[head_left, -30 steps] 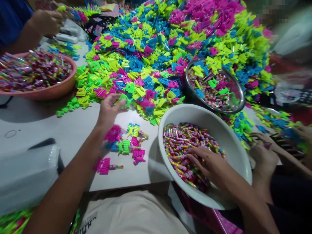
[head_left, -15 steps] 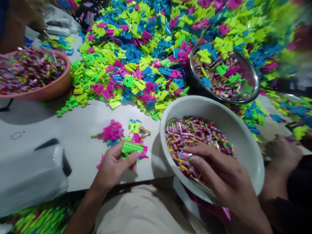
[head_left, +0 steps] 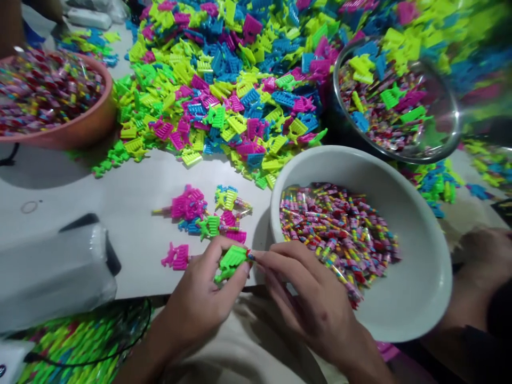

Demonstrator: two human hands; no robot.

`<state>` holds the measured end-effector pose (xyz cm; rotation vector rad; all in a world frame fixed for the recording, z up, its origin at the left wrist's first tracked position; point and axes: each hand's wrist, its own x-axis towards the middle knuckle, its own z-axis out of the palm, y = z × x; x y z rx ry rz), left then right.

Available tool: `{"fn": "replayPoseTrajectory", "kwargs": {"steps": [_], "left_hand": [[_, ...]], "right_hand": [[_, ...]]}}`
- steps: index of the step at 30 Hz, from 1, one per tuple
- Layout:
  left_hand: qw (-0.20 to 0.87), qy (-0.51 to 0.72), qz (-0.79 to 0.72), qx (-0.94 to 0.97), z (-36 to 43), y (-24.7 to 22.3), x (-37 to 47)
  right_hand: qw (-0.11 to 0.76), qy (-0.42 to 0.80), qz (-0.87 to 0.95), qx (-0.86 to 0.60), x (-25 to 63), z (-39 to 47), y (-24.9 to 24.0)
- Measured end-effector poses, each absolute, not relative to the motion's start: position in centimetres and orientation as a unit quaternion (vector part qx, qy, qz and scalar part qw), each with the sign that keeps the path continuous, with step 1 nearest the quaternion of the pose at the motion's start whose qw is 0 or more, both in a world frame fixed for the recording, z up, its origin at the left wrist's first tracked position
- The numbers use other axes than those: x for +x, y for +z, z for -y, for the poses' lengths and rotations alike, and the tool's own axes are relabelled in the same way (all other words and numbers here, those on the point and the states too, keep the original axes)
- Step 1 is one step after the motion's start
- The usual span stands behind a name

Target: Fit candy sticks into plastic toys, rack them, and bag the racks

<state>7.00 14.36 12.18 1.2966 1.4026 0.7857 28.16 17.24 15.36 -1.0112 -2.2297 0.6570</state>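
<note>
My left hand (head_left: 210,290) is closed on a green plastic toy piece (head_left: 232,260) with ridges, held above the table's front edge. The fingertips of my right hand (head_left: 308,288) pinch a small printed candy tube (head_left: 250,255), mostly hidden, whose end meets the right side of the green piece. Beyond my hands lies a small group of pieces with tubes attached, among them a magenta piece (head_left: 188,204) and a yellow one (head_left: 226,197). Another magenta piece (head_left: 176,256) lies left of my left hand. A white basin (head_left: 424,298) of candy tubes stands at the right.
A large heap of coloured plastic pieces (head_left: 224,106) covers the table's back. A metal bowl (head_left: 456,114) is at the back right, an orange basin (head_left: 96,122) at the left. A plastic-wrapped bundle (head_left: 56,272) lies front left. Another person's arm (head_left: 476,272) is at the right edge.
My right hand has moved left out of the white basin with a candy tube, bringing it against the green piece. My left hand has shifted slightly right and turned the piece.
</note>
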Motion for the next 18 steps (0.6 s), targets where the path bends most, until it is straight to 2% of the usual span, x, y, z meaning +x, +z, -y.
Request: {"fn": "replayPoseTrajectory", "kwargs": {"steps": [7, 12, 18], "left_hand": [[0.515, 0.311, -0.588, 0.541, -14.0, 12.1, 6.8], [0.52, 0.302, -0.589, 0.539, -13.6, 12.2, 6.7], [0.514, 0.286, -0.583, 0.561, -13.1, 12.4, 5.8]], "right_hand": [[0.262, 0.168, 0.887, -0.341, 29.1, -16.8, 14.4], [0.227, 0.17, 0.906, -0.316, 29.5, -16.7, 14.2], [0.195, 0.281, 0.877, -0.338, 28.8, -17.2, 15.1]]}}
